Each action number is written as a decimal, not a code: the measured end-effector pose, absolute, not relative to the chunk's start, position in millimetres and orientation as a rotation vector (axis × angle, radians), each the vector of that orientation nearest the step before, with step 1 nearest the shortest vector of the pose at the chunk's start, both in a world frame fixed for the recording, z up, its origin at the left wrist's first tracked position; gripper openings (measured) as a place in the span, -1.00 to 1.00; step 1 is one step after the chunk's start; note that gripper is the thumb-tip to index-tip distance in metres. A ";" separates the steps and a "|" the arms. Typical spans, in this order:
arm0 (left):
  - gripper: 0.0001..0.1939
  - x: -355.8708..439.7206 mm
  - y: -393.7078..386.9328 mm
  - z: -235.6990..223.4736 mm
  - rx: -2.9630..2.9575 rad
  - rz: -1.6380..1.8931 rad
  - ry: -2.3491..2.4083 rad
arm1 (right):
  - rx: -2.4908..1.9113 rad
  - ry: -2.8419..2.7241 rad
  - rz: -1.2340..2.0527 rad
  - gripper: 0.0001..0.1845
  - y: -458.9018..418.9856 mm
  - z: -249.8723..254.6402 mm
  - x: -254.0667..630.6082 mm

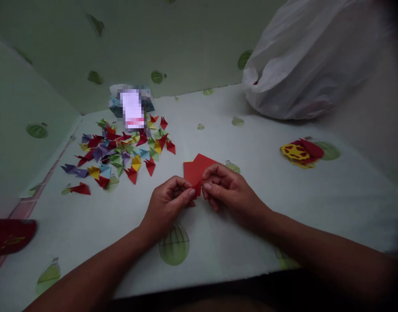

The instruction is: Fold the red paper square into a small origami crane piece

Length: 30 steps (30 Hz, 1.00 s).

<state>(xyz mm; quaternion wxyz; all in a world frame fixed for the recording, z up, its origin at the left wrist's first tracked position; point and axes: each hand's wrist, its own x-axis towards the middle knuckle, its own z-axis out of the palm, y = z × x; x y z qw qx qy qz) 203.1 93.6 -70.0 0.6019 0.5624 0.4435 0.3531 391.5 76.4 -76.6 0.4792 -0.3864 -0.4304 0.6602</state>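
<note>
Grip: my left hand [171,196] pinches a folded red paper [198,189] between thumb and fingers; my right hand [229,188] curls at its right edge, whether pinching it I cannot tell.
Folded red paper: centre of the frame, just below red sheets [192,171].
Colourful folded pieces [136,162]: scattered, upper left.
White bag [292,65]: upper right, contents unclear.
Forearms [98,260]: mine slant in from lower left and lower right.

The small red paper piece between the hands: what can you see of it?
The small red paper piece looks thin, matt and folded, with angular edges. The left hand pinches its left side; the right hand grips its upper right. It is on the near side of some flat red sheets. Much of it is hidden, so its full shape is unclear.
</note>
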 end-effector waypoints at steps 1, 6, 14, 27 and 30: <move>-0.84 203.6 93.4 -69.9 1.293 0.828 1.028 | -0.948 -1.071 1.596 -0.85 75.8 -76.4 391.3; -0.82 205.3 92.5 -69.1 1.271 0.810 1.026 | -0.990 -1.168 1.607 -0.83 74.3 -76.4 390.4; -0.78 205.1 88.9 -68.1 1.285 0.797 1.003 | -1.057 -1.207 1.579 -0.82 75.8 -74.1 390.0; -0.78 206.6 86.9 -66.0 1.335 0.744 1.042 | -1.067 -1.221 1.567 -0.78 74.6 -72.6 388.3; -0.80 206.7 86.3 -66.7 1.405 0.716 1.088 | -1.068 -1.210 1.549 -0.77 75.1 -71.9 387.9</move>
